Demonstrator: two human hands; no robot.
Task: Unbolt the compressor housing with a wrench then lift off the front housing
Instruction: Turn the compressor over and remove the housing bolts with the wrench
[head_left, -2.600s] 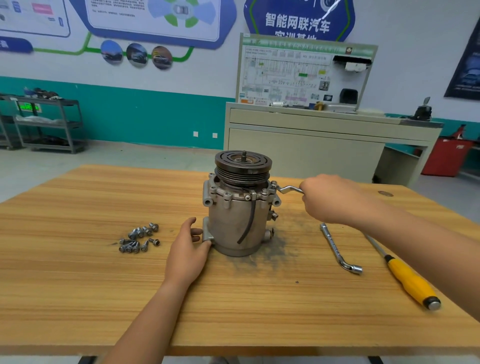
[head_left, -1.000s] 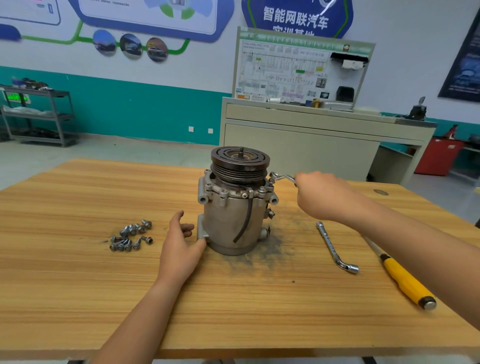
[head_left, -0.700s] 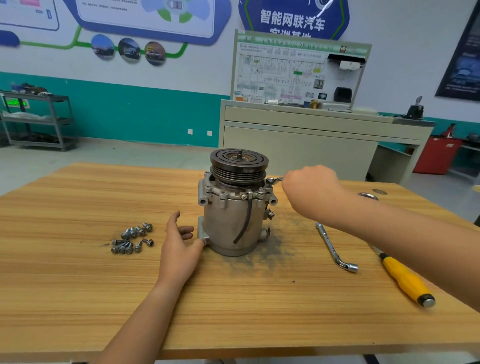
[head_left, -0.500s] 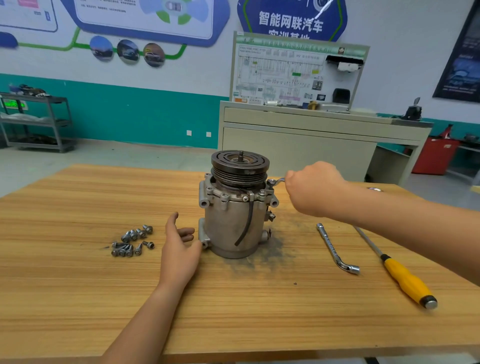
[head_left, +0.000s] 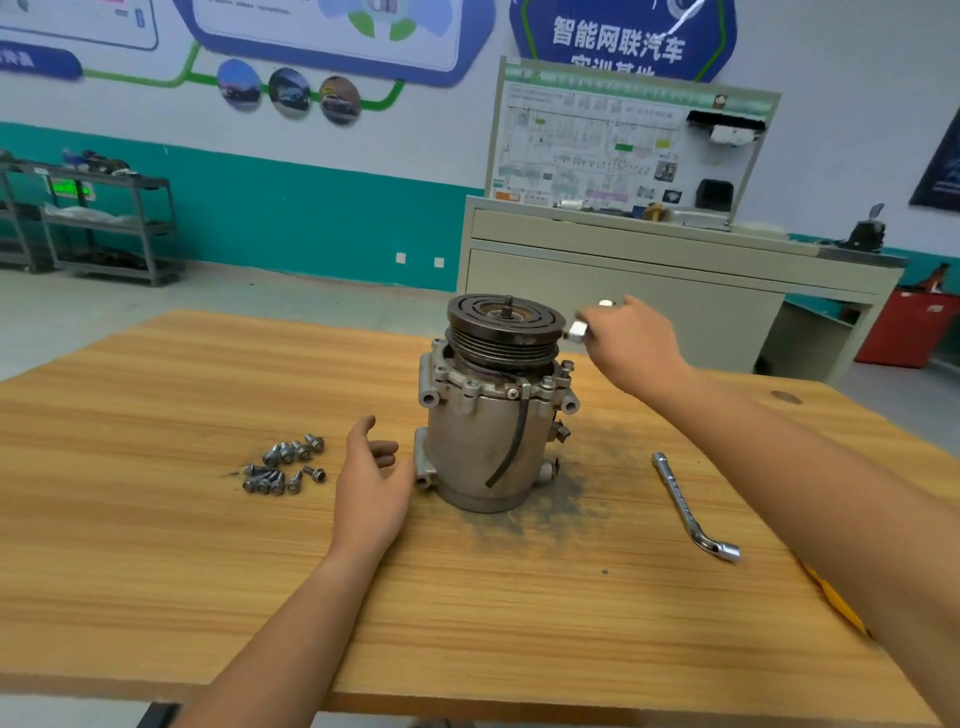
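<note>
Only the blue wall sign (head_left: 618, 41) reads clearly — 智能网联汽车. Below it the compressor (head_left: 488, 441) stands upright on the wood-grain table (head_left: 156, 545). It is a dull cast-metal cylinder with a dark grooved pulley (head_left: 506, 327) on top and bolted lugs round its collar. The right hand (head_left: 634, 348) has its grip clamped on a shiny wrench (head_left: 577, 329) just beside the pulley's rim. The left hand (head_left: 371, 483) lies by the base lug, grip apart — fingers loose. Small steel bolts (head_left: 283, 465) cluster to its left.
</note>
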